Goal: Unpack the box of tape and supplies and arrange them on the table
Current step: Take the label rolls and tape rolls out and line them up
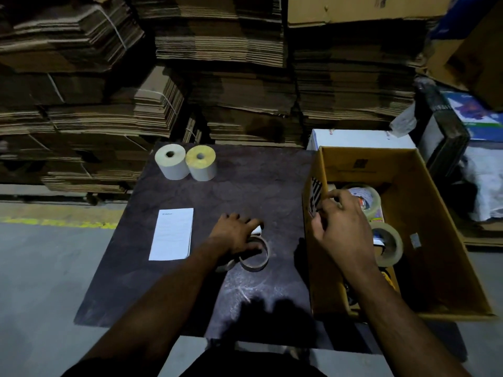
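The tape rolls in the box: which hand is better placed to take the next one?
The right hand: it hovers over the box beside the tape rolls. The left hand rests on the table.

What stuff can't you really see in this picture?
Head view, all of it:
- Small white thing under the left hand: fingers hide most of it.
- Bottom of the box: the right hand and arm cover part.
- Writing on the white paper: too small.
- Labels on the tape rolls: too dim and partly hidden.
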{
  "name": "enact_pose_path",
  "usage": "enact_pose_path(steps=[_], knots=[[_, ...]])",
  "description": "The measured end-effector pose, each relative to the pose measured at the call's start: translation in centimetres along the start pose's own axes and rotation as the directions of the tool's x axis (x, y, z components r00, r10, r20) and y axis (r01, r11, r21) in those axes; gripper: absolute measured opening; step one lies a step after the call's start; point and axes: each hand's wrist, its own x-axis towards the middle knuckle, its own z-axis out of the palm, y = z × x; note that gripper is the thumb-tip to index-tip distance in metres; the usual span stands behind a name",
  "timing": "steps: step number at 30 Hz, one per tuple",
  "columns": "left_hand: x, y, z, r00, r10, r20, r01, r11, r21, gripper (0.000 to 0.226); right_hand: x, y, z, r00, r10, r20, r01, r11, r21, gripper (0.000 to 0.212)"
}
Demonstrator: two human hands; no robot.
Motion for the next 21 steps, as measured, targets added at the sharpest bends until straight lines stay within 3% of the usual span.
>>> enact_pose_path(steps=[6,9,12,21], knots=[[1.2,-1.2,-0.8,0.997,0.073,-0.001,-0.073,0.993,0.096,0.068,0.0,0.0,-0.1,1.0,0.007,0.007,-0.007,1.0,0.005,0.021],[1.5,-1.5,-1.0,0.999,-0.006,0.04,0.007,1.0,-0.017,0.077,0.1,0.1,0.0,1.0,0.008,0.004,-0.008,1.0,0.014,0.021],[0.9,-1.5,0.2,0.995,-0.06,0.079,0.066,0.994,-0.086,0.069,0.1,0.1,0.1,1.0,0.004,0.005,-0.004,1.0,0.015,0.021],[-1.8,-0.6,2.5,0.999,-0.031,-0.026,0.026,0.98,-0.196,0.068,0.0,0.3,0.4,1.0,0.002,-0.006,-0.002,1.0,0.008,0.021]])
